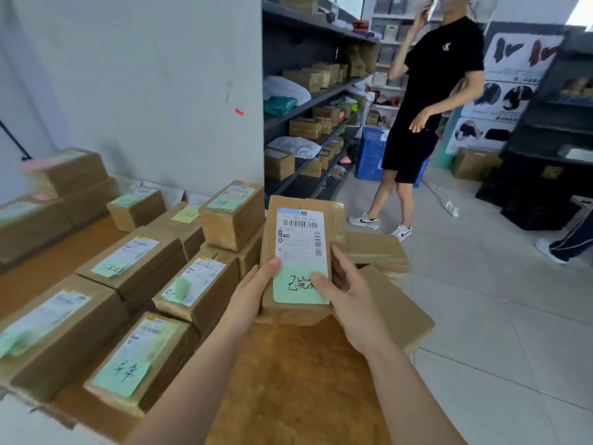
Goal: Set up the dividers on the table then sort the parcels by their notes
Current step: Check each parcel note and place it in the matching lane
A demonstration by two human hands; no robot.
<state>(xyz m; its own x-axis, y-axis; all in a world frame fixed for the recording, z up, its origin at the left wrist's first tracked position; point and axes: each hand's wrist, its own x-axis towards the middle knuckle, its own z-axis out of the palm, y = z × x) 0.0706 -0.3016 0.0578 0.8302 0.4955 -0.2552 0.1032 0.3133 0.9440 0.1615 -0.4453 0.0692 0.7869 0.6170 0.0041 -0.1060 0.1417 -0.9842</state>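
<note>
Now both hands, left hand [253, 295] and right hand [349, 293], hold one brown parcel [301, 261] with a green note [296, 285] at the frame centre.

Shipping label [300, 239] on the held parcel [333, 216]: top line reads roughly "200 02 08 K20" over a barcode, and the rest is too small. Its green note [296, 289] has handwritten "已完" plus a partly hidden third character; the near note [122, 377] on the front parcel [170, 364] reads "异常". The black T-shirt [442, 69] has a white "CK" logo.

Parcel [301, 252]: matt brown cardboard, glossy tape; paper label [301, 234]; green paper note [296, 289]; table [288, 380] rough wood.
</note>
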